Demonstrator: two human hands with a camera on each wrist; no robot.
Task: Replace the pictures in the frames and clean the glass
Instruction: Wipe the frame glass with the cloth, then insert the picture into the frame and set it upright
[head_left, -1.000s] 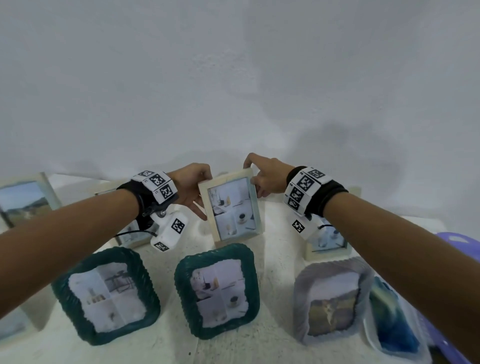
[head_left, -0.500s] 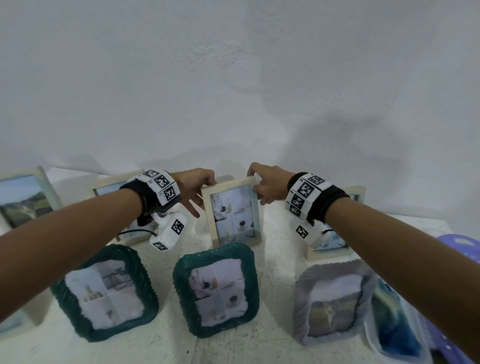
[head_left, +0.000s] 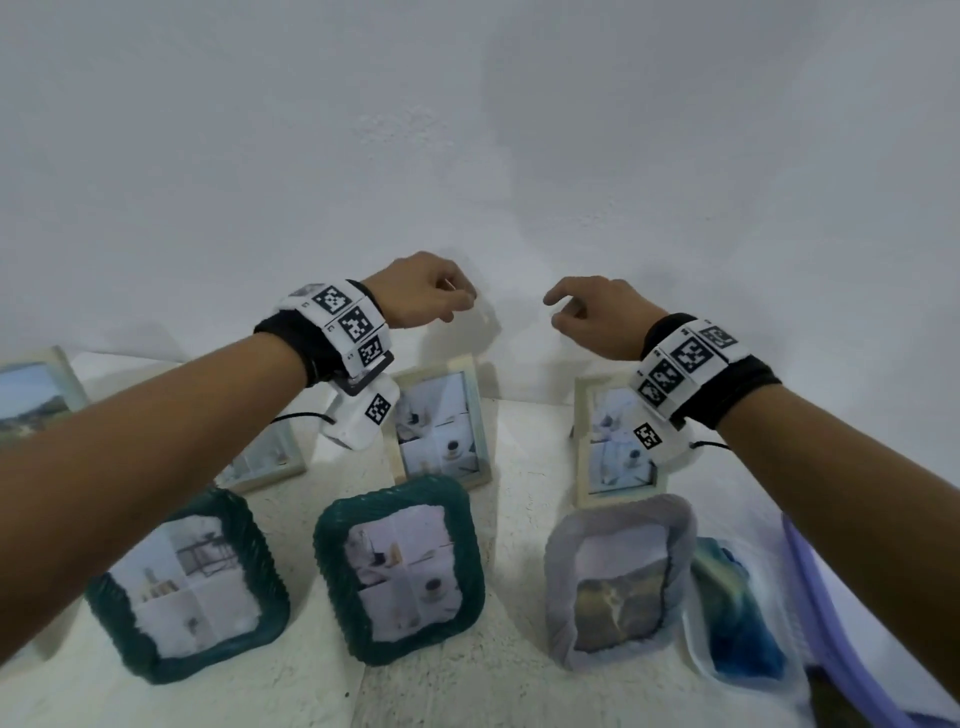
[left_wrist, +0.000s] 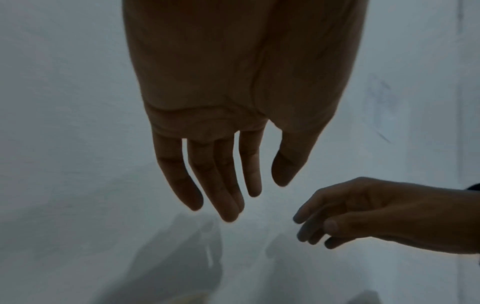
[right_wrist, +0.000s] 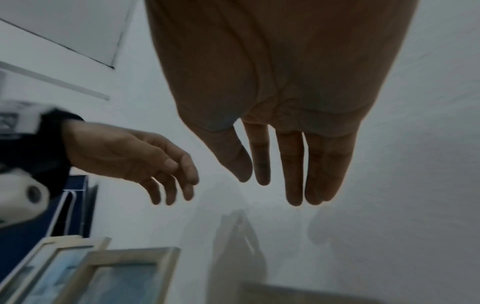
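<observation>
Above the far wooden frame (head_left: 439, 421) on the table (head_left: 519, 686): left hand (head_left: 421, 299) and right hand (head_left: 602, 322) raised, apart, fingers loosely spread, holding nothing.

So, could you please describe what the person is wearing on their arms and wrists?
Both forearms are bare, without sleeves. The left wrist and right wrist each carry a black fabric band topped with white blocks bearing black square markers. A white camera pod with a thin black cable hangs beneath each.
</observation>
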